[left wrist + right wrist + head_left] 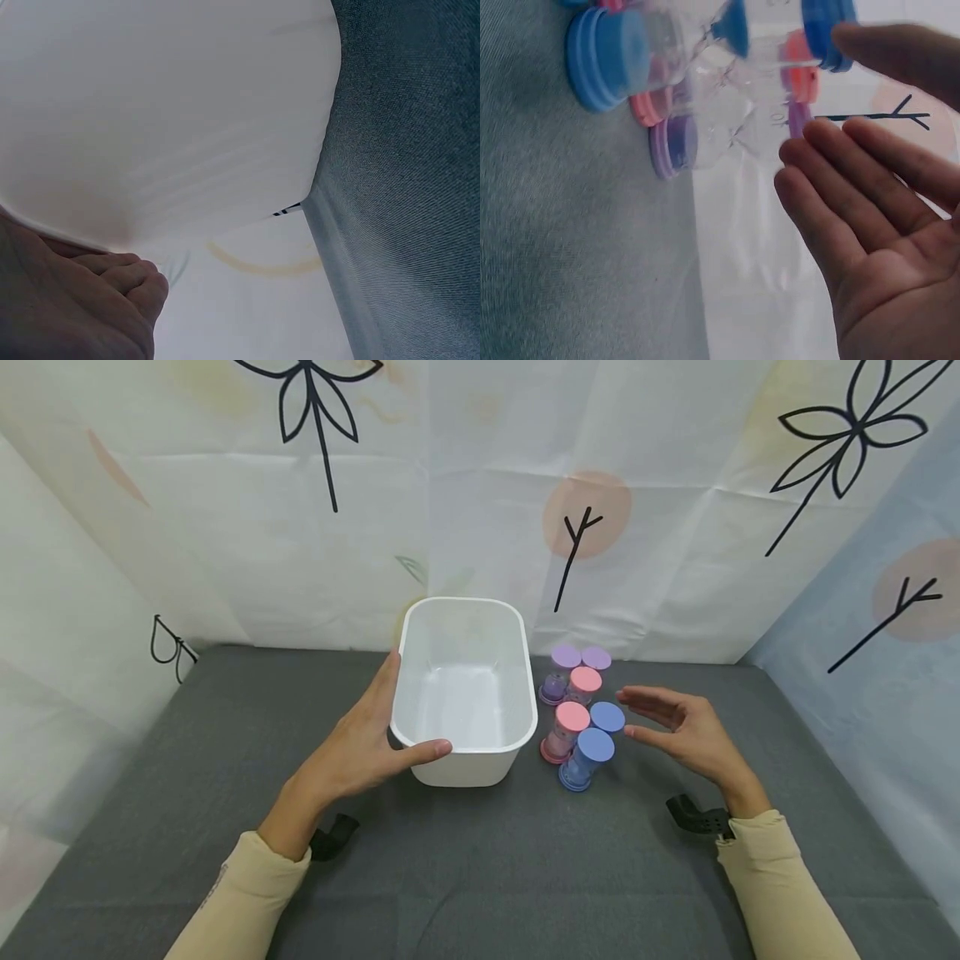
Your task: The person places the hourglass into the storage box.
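Observation:
A white plastic tub [465, 768] stands on the grey cloth. My left hand [360, 735] rests against its left side, the fingers fairly straight along the outer wall and the thumb across the near left corner by the rim. In the left wrist view, the fingers [127, 281] lie against the tub wall [172, 112]. Right of the tub stand several small sand timers with purple, pink and blue caps. Beside the rear blue sand timer [607, 718] is my right hand [678, 731], empty, fingers extended and thumb apart. The nearest blue sand timer [588, 758] stands in front.
Two pink sand timers [572, 718] stand among the group, with the purple sand timers [564, 660] behind them. A patterned fabric backdrop [480, 527] rises close behind the tub. Grey cloth [480, 877] covers the table.

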{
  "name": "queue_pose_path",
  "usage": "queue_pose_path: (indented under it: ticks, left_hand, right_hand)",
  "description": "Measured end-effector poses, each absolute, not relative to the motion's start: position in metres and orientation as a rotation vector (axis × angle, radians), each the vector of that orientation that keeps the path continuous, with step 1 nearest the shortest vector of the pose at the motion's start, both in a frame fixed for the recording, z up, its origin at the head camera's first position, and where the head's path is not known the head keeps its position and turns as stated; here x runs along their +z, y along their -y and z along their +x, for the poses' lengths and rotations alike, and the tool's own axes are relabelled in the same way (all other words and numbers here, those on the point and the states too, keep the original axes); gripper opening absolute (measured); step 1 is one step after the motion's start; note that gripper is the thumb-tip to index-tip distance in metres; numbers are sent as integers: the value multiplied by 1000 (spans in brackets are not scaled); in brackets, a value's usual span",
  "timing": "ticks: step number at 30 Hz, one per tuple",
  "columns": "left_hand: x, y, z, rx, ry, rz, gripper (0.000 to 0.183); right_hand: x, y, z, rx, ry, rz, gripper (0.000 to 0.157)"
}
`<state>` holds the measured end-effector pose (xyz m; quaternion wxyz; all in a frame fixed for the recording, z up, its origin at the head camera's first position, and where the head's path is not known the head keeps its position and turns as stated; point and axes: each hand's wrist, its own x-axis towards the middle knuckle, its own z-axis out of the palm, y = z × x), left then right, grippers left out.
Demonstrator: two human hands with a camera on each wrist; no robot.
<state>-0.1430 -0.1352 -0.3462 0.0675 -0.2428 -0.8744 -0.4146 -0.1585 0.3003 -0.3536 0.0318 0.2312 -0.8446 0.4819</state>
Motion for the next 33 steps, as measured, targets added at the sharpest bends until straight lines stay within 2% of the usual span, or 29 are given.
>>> queue_pose_path:
  ticks: [33]
  left_hand:
    - [-346, 136, -145, -1320, 2611, -774, 123]
  right_hand:
    - [-373, -286, -165, 1926, 2520, 784, 54]
